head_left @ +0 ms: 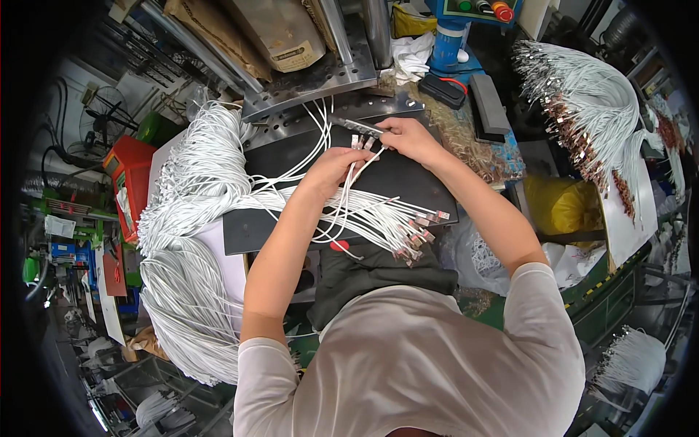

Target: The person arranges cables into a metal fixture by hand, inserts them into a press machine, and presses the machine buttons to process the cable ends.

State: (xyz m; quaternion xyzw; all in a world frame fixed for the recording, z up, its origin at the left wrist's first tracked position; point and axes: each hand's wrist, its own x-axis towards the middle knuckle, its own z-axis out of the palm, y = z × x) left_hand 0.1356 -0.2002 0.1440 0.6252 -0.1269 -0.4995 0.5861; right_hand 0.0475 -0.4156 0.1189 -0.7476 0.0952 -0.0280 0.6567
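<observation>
Closest in, white cables [368, 220] fan across a black board [421, 183]. Just beyond, the left hand [337, 166] pinches some near their tips; the right hand [409, 138] is at a metal bar [352, 126], its grip unclear to me, before a perforated steel plate [309, 97].

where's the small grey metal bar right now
In the head view, the small grey metal bar is in the upper middle, its right end at the right hand, just above the left hand.
</observation>
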